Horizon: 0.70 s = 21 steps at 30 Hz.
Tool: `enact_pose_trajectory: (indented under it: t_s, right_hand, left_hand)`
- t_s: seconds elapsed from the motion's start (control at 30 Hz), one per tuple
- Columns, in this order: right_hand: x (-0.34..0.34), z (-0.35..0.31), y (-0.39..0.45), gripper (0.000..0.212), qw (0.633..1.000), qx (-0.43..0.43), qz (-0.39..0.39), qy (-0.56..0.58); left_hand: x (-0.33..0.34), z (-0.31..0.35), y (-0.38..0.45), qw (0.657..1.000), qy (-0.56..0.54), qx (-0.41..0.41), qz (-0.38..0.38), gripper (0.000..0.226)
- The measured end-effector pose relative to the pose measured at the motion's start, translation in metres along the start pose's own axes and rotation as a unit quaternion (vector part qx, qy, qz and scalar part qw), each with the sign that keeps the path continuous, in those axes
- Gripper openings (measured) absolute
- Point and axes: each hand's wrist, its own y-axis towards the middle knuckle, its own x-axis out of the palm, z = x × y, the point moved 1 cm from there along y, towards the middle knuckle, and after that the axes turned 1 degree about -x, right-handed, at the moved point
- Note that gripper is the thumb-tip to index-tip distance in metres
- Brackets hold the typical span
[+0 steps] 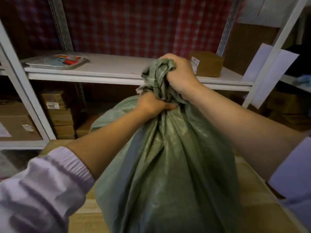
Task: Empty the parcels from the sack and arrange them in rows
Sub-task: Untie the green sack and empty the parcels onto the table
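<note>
both hands are gripping the bunched neck of the green woven sack [165, 174] at frame centre, the right hand [180, 76] clenching above the left hand [151, 104], before a white shelf [107, 68]

Shelf [117, 68] lies open between tray [55, 63] and brown box [208, 64]; bulging sack [168, 165] blocks below.

My left hand [151, 103] grips the green woven sack [168, 165] at its neck, just below my right hand [180, 73]. Behind it, on the white metal shelf [109, 68], a flat tray [55, 62] lies left, a brown cardboard box [207, 63] right.
</note>
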Motion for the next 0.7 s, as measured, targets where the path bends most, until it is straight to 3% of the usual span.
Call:
enact_pose_trajectory:
  t_s: [0.1, 0.17, 0.23, 0.33, 0.4, 0.47, 0.57, 0.6, 0.7]
  right_hand:
    - [-0.024, 0.019, -0.018, 0.067, 0.996, 0.02, -0.086, 0.014]
    - [-0.042, 0.043, -0.035, 0.093, 0.99, 0.077, -0.107, 0.052]
    - [-0.059, 0.079, -0.058, 0.108, 0.975, 0.16, -0.153, -0.025]
    - [-0.072, 0.141, -0.102, 0.138, 0.903, 0.283, -0.25, -0.204]
    - [-0.071, 0.174, -0.125, 0.145, 0.866, 0.331, -0.27, -0.259]
    - [-0.065, 0.186, -0.138, 0.128, 0.838, 0.309, -0.284, -0.349]
    - [-0.053, 0.185, -0.138, 0.069, 0.827, 0.201, -0.263, -0.455]
    - [-0.049, 0.182, -0.136, 0.052, 0.832, 0.195, -0.255, -0.453]
    - [-0.039, 0.183, -0.128, 0.026, 0.896, 0.238, -0.147, -0.345]
  left_hand:
    - [0.001, -0.012, 0.015, 0.996, 0.066, -0.037, 0.054, 0.041]
    - [0.002, -0.016, 0.025, 0.993, 0.07, -0.059, 0.073, 0.037]
    - [0.002, -0.017, 0.037, 0.992, 0.061, -0.083, 0.079, 0.037]
    - [-0.001, -0.019, 0.055, 0.983, -0.07, -0.143, 0.09, 0.038]
    - [-0.006, -0.024, 0.066, 0.963, -0.177, -0.186, 0.082, 0.038]
    - [-0.007, -0.031, 0.072, 0.955, -0.218, -0.188, 0.074, 0.042]
    - [-0.006, -0.029, 0.062, 0.956, -0.235, -0.162, 0.07, 0.045]
    - [-0.007, -0.027, 0.055, 0.956, -0.236, -0.159, 0.067, 0.043]
    - [-0.01, -0.028, 0.037, 0.967, -0.212, -0.138, 0.04, 0.037]
